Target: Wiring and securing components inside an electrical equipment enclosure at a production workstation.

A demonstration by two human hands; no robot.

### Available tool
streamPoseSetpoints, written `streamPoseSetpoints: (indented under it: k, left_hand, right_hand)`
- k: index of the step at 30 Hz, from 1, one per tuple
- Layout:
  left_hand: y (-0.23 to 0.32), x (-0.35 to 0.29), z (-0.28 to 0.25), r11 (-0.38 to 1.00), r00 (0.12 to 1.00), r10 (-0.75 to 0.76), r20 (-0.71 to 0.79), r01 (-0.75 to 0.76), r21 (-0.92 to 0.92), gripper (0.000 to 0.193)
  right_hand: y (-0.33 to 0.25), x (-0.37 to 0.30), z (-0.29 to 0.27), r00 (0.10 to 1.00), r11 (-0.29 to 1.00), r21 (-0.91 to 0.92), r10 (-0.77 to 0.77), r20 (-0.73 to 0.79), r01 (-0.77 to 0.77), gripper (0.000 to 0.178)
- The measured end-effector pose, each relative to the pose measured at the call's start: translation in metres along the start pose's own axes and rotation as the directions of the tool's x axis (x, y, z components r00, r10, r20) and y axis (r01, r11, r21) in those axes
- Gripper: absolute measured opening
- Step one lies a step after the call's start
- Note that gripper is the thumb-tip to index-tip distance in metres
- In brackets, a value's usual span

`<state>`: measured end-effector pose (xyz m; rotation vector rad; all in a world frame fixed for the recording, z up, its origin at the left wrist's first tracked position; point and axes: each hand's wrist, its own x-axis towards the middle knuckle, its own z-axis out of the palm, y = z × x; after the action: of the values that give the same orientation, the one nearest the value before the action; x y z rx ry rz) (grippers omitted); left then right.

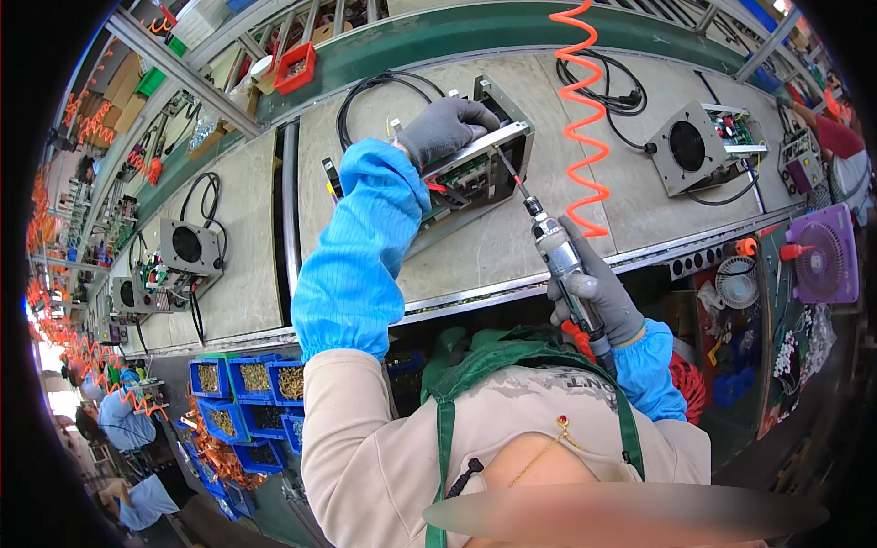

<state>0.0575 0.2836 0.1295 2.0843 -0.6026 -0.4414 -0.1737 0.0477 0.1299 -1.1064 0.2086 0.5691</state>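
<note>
My right hand (598,288), in a grey glove, is wrapped round an air screwdriver (557,248). The tool's long thin bit slants up and left, its tip at the edge of an open metal housing (512,146). A green circuit board (470,181) and red wires (448,194) show inside that housing. My left hand (448,132), gloved too, lies over the top of the housing with its fingers curled on the upper edge, close to the bit's tip. What the fingertips press on is partly hidden. Blue sleeves cover both forearms.
An orange coiled air hose (585,119) hangs right of the housing. Black cables (365,96) lie behind it. Other fan units (690,146) (190,245) stand on the bench at both sides. Blue bins (251,376) of screws sit below left; a purple fan (822,256) stands right.
</note>
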Motion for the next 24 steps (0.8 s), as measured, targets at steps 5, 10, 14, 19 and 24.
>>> streamPoseSetpoints:
  k: [5, 10, 14, 19, 24]
  left_hand:
    - [0.004, -0.001, 0.001, 1.000, 1.000, 0.006, -0.006, -0.007, -0.017, 0.025]
    - [0.003, 0.005, -0.001, 1.000, 0.999, -0.028, 0.040, 0.028, 0.014, 0.024]
    - [0.000, 0.007, -0.001, 0.999, 0.998, -0.044, 0.047, 0.043, 0.010, 0.024]
    - [0.004, 0.004, -0.004, 0.998, 0.996, -0.042, 0.076, 0.039, 0.051, 0.029]
    - [0.010, -0.021, 0.011, 0.976, 0.989, 0.119, -0.088, -0.101, 0.195, 0.034]
  right_hand:
    - [0.001, 0.000, 0.000, 1.000, 1.000, 0.013, -0.007, 0.019, 0.007, 0.091]
    - [0.003, 0.001, 0.000, 1.000, 1.000, 0.016, -0.015, 0.018, 0.015, 0.091]
    - [0.004, 0.001, 0.000, 0.999, 0.999, 0.017, -0.028, 0.019, 0.027, 0.091]
    - [0.003, 0.000, 0.000, 0.999, 1.000, 0.014, -0.025, 0.027, 0.025, 0.092]
    - [0.002, -0.002, 0.000, 0.999, 0.999, 0.034, -0.027, 0.027, 0.026, 0.091]
